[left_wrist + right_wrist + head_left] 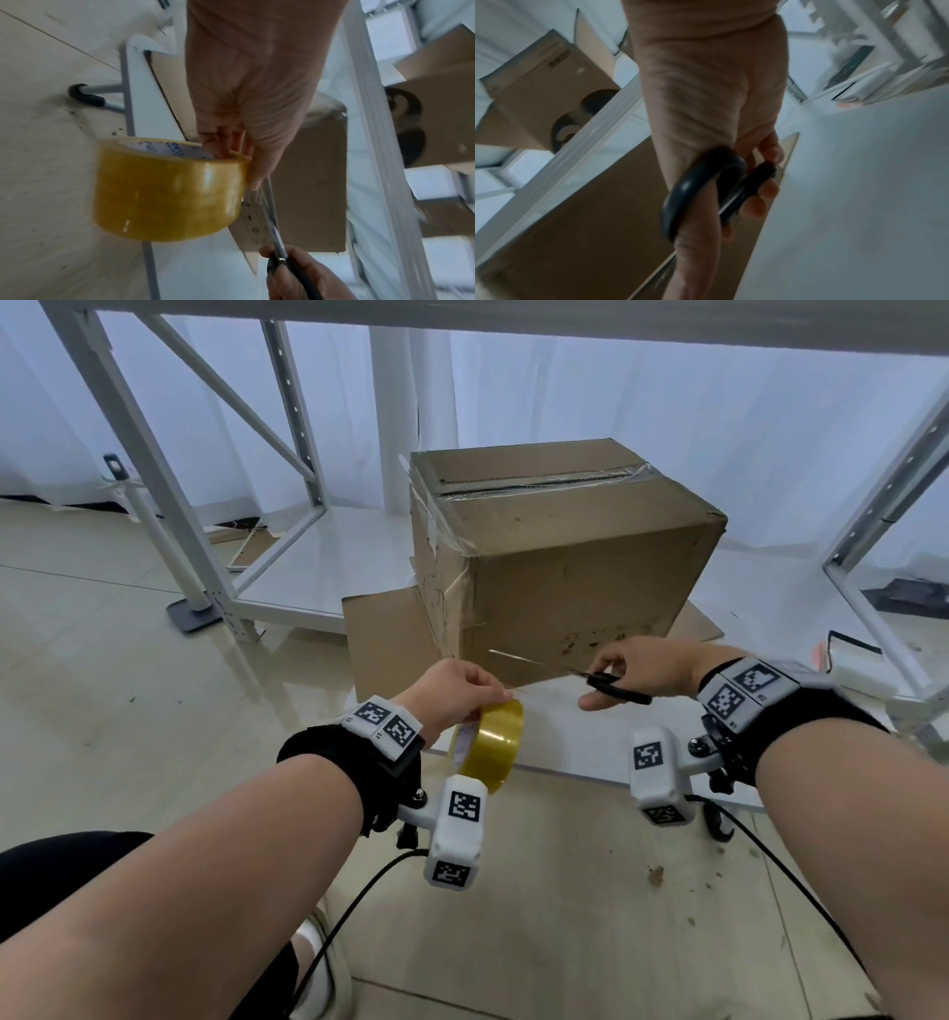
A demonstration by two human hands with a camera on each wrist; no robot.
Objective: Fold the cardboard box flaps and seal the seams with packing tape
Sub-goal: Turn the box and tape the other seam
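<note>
A closed brown cardboard box (565,557) stands on a low white shelf board, with clear tape along its top seam and down its left side. My left hand (462,690) grips a yellow roll of packing tape (493,742) in front of the box; in the left wrist view its fingers reach into the roll's core (169,188). My right hand (637,670) holds black-handled scissors (616,685), blades pointing left toward the roll. In the right wrist view fingers curl through the scissors' handle loops (706,188). A thin strip of tape (513,655) glints between the box and the roll.
A flat cardboard sheet (385,644) lies under the box. White metal rack uprights (154,469) stand left and right (883,505). A dark stand base (192,613) sits on the tiled floor at left. Cables (349,911) hang from both wrists.
</note>
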